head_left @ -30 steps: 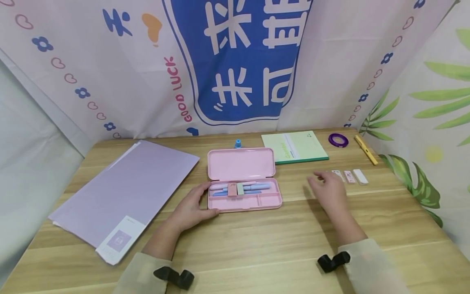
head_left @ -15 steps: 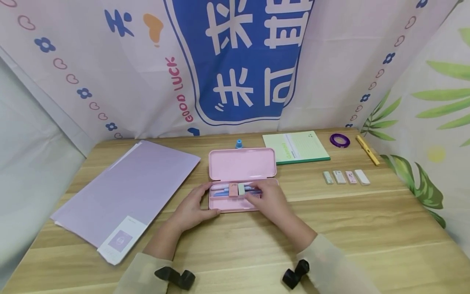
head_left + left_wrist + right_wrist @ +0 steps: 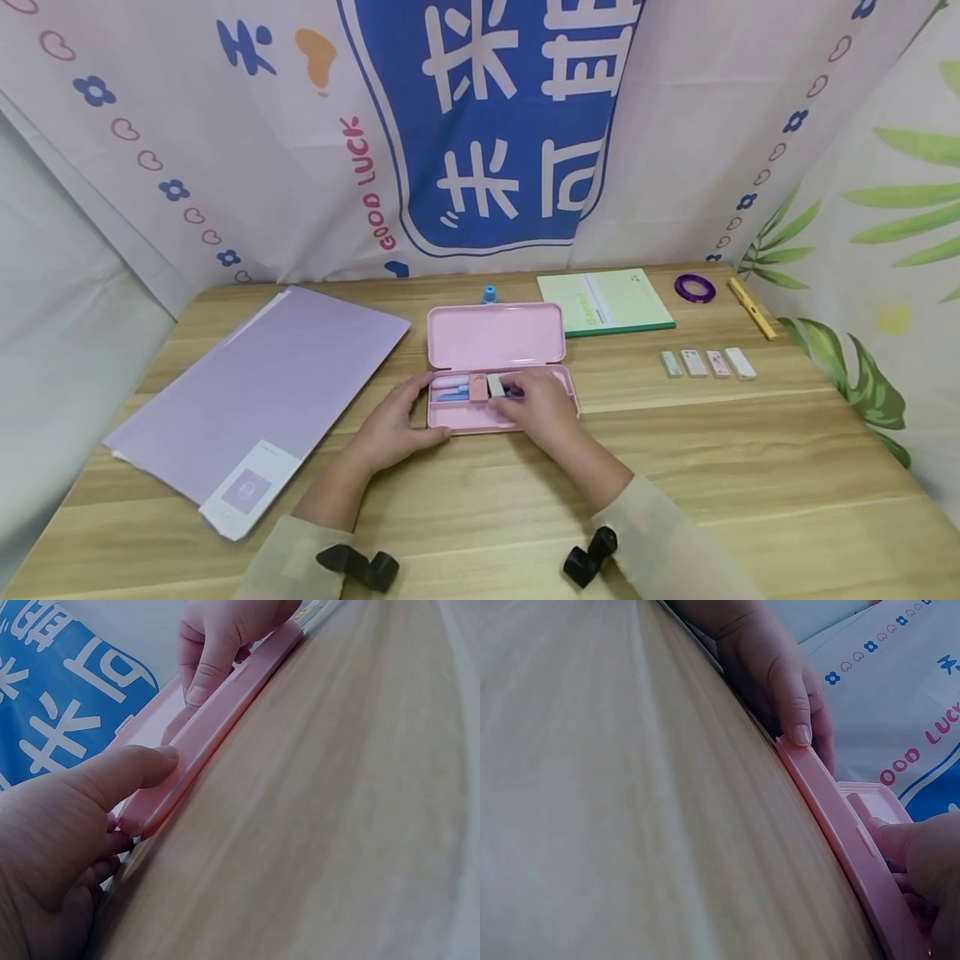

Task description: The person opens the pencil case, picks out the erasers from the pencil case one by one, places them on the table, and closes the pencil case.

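Note:
An open pink pencil case (image 3: pixel 471 417) lies on the table, its lid (image 3: pixel 495 337) tipped back. My left hand (image 3: pixel 393 422) grips the case's left end, thumb on the front wall (image 3: pixel 217 720) and fingers round the far side. Inside, a pink eraser (image 3: pixel 477 387) and a light green eraser (image 3: pixel 495 385) lie side by side across several blue and lilac pens (image 3: pixel 450 392). Over the case's right half, my right hand (image 3: pixel 542 408) pinches the green eraser, which looks slightly tilted. Its fingers hide the pens' right ends.
Several small erasers (image 3: pixel 694 363) stand in a row at the right. Behind are a green notebook (image 3: pixel 615 300), a purple tape roll (image 3: pixel 695 288), a yellow pen (image 3: pixel 752 309) and a blue-capped item (image 3: pixel 490 293). A lilac folder (image 3: pixel 262 392) covers the left side.
My right hand has moved left from beside the eraser row into the pencil case, then slightly further left onto the green eraser. My left hand has stayed on the case.

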The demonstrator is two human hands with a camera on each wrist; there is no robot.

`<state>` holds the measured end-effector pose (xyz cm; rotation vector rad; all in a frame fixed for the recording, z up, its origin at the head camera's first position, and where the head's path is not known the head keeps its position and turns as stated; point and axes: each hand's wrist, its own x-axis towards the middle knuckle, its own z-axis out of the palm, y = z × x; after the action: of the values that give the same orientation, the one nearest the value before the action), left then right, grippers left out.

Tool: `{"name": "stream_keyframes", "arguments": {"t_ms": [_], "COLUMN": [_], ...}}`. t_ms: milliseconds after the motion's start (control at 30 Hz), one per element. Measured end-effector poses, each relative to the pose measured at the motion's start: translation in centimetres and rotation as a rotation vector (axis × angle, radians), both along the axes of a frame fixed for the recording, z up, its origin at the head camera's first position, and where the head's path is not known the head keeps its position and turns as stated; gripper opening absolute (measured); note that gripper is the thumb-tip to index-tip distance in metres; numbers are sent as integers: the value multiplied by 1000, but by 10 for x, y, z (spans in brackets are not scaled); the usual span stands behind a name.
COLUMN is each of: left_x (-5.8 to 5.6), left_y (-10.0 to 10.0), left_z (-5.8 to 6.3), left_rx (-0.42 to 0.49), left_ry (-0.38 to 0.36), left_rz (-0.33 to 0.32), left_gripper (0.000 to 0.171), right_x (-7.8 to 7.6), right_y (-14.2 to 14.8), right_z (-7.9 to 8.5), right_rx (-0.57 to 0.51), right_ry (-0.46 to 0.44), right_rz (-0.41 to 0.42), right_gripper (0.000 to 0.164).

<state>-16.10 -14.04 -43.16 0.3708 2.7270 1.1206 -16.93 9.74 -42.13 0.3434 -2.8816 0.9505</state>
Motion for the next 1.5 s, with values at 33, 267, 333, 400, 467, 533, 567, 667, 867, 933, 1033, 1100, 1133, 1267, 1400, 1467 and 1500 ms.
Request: {"name": "stream_keyframes", "arguments": {"t_ms": [33, 267, 333, 400, 467, 533, 567, 667, 867, 933, 1033, 1100, 1133, 1267, 1400, 1467, 1500], "left_x": [0, 0, 0, 0, 0, 0, 0, 0, 0, 0, 0, 0, 0, 0, 0, 0, 0], "left_y": [0, 1, 0, 0, 0, 0, 1, 1, 1, 0, 0, 0, 0, -1, 0, 0, 0], "left_z": [0, 0, 0, 0, 0, 0, 0, 0, -1, -1, -1, -1, -1, -2, -1, -1, -1], "left_rx": [0, 1, 0, -1, -1, -2, 0, -2, 1, 0, 0, 0, 0, 6, 8, 8, 8], "left_ry": [-1, 5, 5, 3, 3, 5, 6, 9, 6, 7, 6, 8, 8, 9, 10, 14, 16], "left_rz": [0, -4, -5, -6, -8, -10, -11, -11, -8, -8, -5, -3, -3, -4, -7, -8, -9], "left_gripper": [94, 93, 94, 94, 94, 94, 94, 94, 94, 94, 94, 93, 93, 93, 93, 93, 93], "right_x": [0, 2, 2, 2, 2, 2, 2, 2, -2, -4, -5, -6, -7, -9, -9, -9, -9], "right_y": [0, 0, 1, 3, 8, 16, 21, 44, 106, 126, 149, 160, 164, 173, 173, 173, 173], "right_z": [0, 2, 2, 2, 3, 4, 5, 6, 5, 4, 2, 1, 1, -2, -4, -5, -6], "right_rx": [-2, -61, -81, -102, -124, -154, -166, -198, -196, -170, -128, -100, -88, -59, -37, -24, -20], "right_ry": [-8, -40, -28, -14, -2, 8, 10, 12, 13, 14, 5, -4, -12, -58, -70, -58, -51], "right_rz": [-6, -41, -45, -51, -56, -71, -85, -139, -296, -355, -433, -468, -479, -471, -455, -454, -454], "right_gripper": [37, 31, 29, 27, 27, 27, 28, 30, 35, 35, 35, 36, 36, 39, 39, 38, 37]}}
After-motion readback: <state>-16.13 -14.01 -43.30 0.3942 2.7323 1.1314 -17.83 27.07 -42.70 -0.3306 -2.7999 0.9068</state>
